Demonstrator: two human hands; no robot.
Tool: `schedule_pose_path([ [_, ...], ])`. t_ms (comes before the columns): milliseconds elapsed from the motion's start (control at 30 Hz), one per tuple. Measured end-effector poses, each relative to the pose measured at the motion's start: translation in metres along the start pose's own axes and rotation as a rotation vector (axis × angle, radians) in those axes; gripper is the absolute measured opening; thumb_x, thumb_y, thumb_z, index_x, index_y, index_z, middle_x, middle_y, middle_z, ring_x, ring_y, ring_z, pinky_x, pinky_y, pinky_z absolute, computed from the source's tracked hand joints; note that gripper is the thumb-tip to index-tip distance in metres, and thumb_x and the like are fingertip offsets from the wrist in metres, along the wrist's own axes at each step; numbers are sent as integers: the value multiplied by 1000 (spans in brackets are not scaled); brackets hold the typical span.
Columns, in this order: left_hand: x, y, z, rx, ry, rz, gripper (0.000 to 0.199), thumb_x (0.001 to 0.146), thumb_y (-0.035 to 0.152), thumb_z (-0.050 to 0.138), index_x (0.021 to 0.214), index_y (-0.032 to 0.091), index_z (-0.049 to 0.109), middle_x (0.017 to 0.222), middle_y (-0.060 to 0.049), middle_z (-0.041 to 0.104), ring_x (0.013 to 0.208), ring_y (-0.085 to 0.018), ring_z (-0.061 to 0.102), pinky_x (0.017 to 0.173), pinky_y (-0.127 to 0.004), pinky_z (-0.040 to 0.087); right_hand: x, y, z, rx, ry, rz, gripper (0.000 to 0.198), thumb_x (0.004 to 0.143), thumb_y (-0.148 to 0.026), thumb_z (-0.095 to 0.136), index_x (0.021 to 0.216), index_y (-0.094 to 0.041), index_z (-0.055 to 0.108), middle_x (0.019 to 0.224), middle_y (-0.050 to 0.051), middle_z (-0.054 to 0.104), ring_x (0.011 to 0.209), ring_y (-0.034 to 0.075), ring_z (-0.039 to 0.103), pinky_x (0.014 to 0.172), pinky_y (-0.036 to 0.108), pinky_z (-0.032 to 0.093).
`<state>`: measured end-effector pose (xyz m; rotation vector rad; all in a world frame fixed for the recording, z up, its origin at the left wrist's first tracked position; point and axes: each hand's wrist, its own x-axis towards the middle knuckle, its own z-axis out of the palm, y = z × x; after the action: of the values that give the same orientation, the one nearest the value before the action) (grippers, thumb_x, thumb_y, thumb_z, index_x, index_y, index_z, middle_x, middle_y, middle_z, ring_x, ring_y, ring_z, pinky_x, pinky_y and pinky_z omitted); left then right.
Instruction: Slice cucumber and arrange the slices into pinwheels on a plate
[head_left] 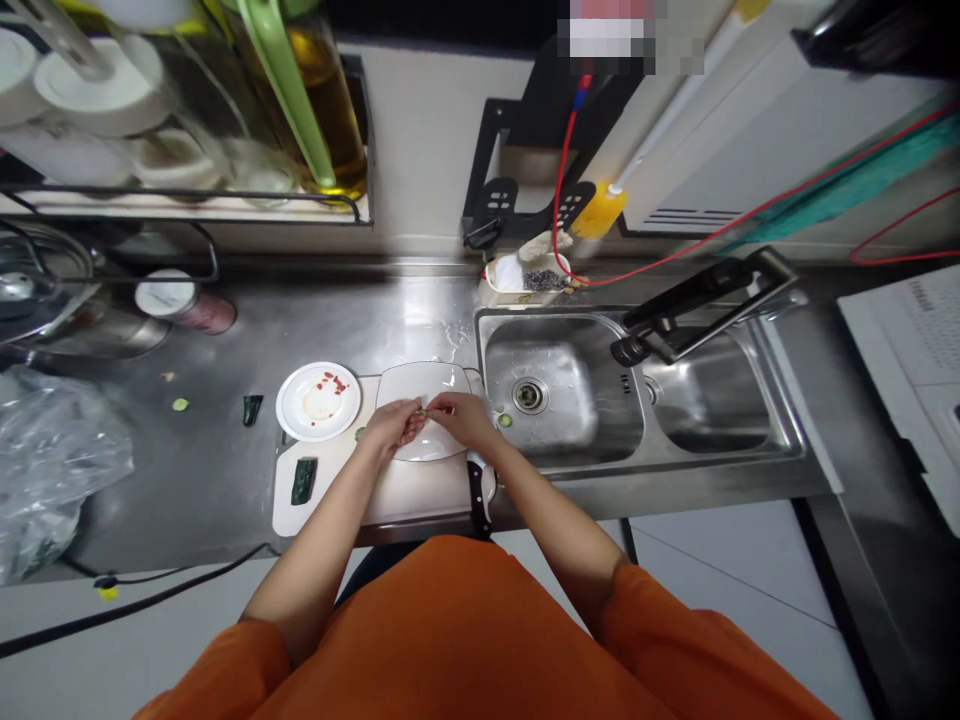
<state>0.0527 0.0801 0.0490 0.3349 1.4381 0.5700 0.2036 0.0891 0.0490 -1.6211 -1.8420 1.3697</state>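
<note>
My left hand (397, 425) and my right hand (461, 418) meet above a white squarish plate (427, 447). Both are closed, fingertips pinching a tiny greenish piece (423, 412) too small to name; a bit of red shows by the right fingers. Under the plate lies a white cutting board (412, 490). A dark green cucumber piece (304, 481) rests on the board's left part. Left of my hands stands a round white plate (300, 425) with several red bits on it. A black knife handle (480, 495) lies at the board's right end.
To the right is a steel double sink (570, 400) with a black faucet (660, 335). Another cucumber end (252, 409) and a pale green slice (180, 405) lie on the steel counter. A plastic bag (60, 460) and a lidded jar (187, 302) stand left.
</note>
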Motion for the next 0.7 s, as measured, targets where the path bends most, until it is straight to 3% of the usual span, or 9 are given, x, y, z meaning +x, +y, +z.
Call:
schedule_pose_path([
  [133, 6, 4, -3, -66, 1, 39, 25, 63, 26, 73, 79, 13, 58, 52, 3, 56, 44, -4, 49, 40, -14, 29, 5, 4, 1, 21, 6, 20, 11, 77, -22, 60, 77, -17, 69, 72, -2, 66, 66, 9, 53, 65, 20, 36],
  [300, 18, 9, -5, -18, 42, 179, 33, 57, 23, 73, 87, 12, 63, 59, 0, 61, 53, -7, 53, 50, -18, 38, 16, 11, 3, 74, 16, 126, 13, 76, -22, 58, 72, -16, 69, 70, -1, 66, 67, 10, 56, 62, 20, 36],
  [533, 38, 20, -3, 572, 247, 512, 18, 68, 25, 62, 83, 20, 70, 70, 0, 67, 67, -13, 58, 69, -25, 44, 39, 11, 8, 3, 83, 309, 17, 76, -23, 55, 65, -15, 66, 61, 0, 66, 59, 10, 58, 60, 19, 38],
  [700, 53, 24, 1, 813, 322, 679, 18, 74, 23, 54, 84, 20, 69, 80, -3, 69, 75, -17, 59, 75, -28, 43, 55, 12, 13, -66, 107, 376, 17, 78, -22, 54, 66, -17, 65, 57, 0, 65, 54, 11, 57, 60, 20, 39],
])
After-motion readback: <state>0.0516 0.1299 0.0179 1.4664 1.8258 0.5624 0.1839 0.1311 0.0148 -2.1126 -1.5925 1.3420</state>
